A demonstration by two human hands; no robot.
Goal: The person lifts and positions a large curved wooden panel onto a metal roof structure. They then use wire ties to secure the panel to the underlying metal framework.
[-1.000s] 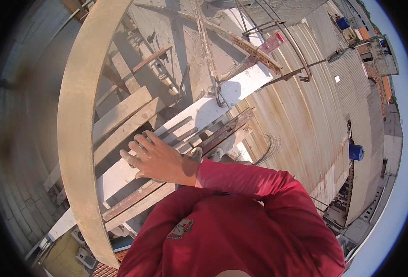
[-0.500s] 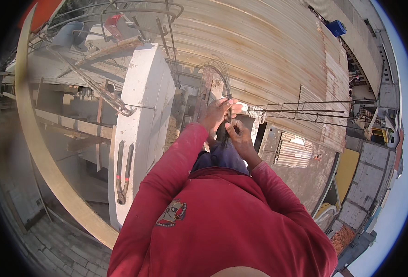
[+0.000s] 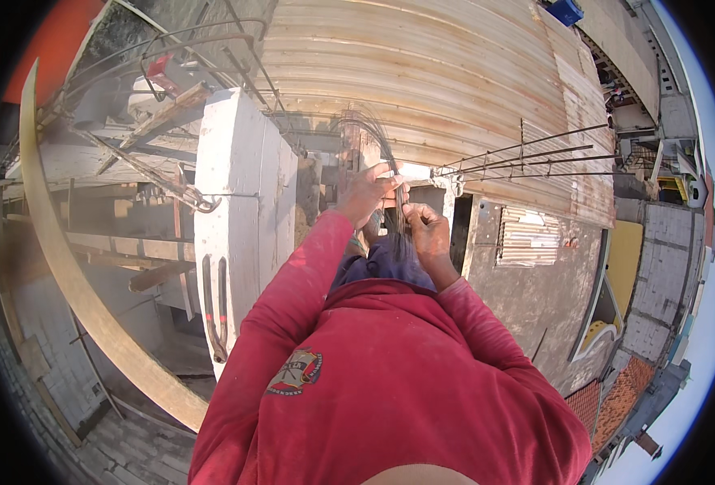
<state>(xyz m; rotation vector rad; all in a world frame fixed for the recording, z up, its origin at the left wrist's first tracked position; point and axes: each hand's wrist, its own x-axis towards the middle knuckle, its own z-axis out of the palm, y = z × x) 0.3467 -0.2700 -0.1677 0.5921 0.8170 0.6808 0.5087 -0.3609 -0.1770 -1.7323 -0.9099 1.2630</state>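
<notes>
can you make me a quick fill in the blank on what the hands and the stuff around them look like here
1. Both hands, left hand and right hand, grip a bundle of thin dark ____.
2. The person's sleeves are ____ in colour.
3. The white concrete beam lies to the person's ____.
4. Beyond the hands stretches a ____ metal roof.

Missing words: wires; red; left; corrugated

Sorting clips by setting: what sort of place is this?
Probably a rooftop building site: a white concrete beam, bare rebar sticking out, a corrugated metal roof below. Both hands hold thin wires.
</notes>
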